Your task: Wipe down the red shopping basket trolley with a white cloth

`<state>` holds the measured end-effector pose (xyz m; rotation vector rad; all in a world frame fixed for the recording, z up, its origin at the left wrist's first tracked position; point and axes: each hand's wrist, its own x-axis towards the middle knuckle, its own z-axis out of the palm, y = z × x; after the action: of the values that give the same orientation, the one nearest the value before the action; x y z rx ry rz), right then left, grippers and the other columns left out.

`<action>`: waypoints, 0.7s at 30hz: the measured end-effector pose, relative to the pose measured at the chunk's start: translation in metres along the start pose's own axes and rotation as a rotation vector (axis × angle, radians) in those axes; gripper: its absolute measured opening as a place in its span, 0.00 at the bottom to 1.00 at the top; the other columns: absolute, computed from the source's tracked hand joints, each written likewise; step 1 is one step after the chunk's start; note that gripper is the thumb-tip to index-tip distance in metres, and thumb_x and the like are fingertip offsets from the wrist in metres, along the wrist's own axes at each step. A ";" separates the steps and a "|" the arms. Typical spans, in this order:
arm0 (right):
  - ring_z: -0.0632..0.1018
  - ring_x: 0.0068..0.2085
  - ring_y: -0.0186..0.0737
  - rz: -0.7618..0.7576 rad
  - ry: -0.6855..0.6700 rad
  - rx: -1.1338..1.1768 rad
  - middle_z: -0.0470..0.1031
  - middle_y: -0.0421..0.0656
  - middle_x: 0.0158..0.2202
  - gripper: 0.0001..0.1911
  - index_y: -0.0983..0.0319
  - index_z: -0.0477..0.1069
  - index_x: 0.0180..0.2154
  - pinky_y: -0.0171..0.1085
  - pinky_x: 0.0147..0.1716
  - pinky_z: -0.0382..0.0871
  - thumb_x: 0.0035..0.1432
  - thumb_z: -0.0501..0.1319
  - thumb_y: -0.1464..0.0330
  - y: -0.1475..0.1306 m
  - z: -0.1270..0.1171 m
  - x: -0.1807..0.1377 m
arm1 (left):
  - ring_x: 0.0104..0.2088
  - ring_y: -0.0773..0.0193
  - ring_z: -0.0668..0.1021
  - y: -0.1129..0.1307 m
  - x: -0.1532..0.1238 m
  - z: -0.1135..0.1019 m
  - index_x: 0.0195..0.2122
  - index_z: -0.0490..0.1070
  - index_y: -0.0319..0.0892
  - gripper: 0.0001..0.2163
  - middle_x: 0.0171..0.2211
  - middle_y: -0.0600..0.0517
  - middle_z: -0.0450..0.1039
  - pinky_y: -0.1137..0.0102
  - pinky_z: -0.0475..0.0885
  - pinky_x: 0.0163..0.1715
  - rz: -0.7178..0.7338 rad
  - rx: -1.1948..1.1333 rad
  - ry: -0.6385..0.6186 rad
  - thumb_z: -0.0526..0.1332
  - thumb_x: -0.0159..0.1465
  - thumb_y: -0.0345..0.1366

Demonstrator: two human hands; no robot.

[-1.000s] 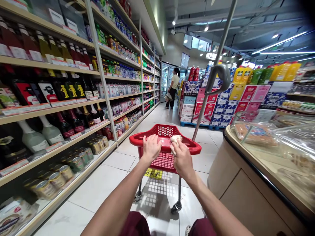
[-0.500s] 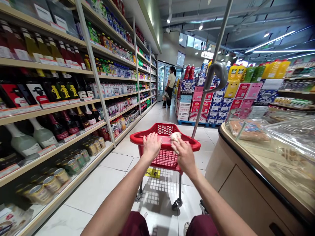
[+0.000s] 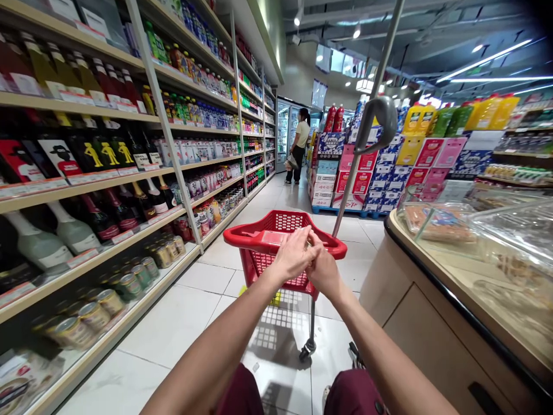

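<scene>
A red wheeled shopping basket [image 3: 247, 234] stands on the white tiled floor in front of me, its grey pull handle [image 3: 381, 117] rising up to the right. Both my hands meet over the basket's near rim. My left hand [image 3: 294, 255] lies against my right hand [image 3: 325, 272], fingers pressed together at the right fingertips. My right hand is closed. Whatever sits between the two hands is hidden. A flat red item lies inside the basket.
Shelves of wine bottles [image 3: 108, 155] and cans [image 3: 129, 282] run along the left. A curved beige counter [image 3: 432, 271] with clear food covers is close on the right. Stacked drink cartons [image 3: 345, 178] stand ahead right. A person [image 3: 300, 144] stands far down the aisle.
My left hand left the basket rim and moved right onto my right hand. The white crumpled thing in my right hand is now covered. The basket rolled slightly forward.
</scene>
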<state>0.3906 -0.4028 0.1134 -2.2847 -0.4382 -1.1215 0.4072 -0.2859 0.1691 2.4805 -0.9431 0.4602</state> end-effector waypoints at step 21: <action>0.71 0.37 0.40 0.127 0.049 0.200 0.73 0.41 0.35 0.10 0.59 0.65 0.36 0.43 0.43 0.58 0.51 0.51 0.69 -0.017 -0.006 -0.018 | 0.49 0.62 0.69 -0.042 -0.047 -0.021 0.41 0.68 0.43 0.12 0.47 0.51 0.70 0.64 0.61 0.53 -0.021 0.238 0.204 0.52 0.56 0.31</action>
<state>0.3675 -0.3938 0.1073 -2.0766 -0.3631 -1.0207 0.3997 -0.2216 0.1535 2.5862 -0.8204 0.8451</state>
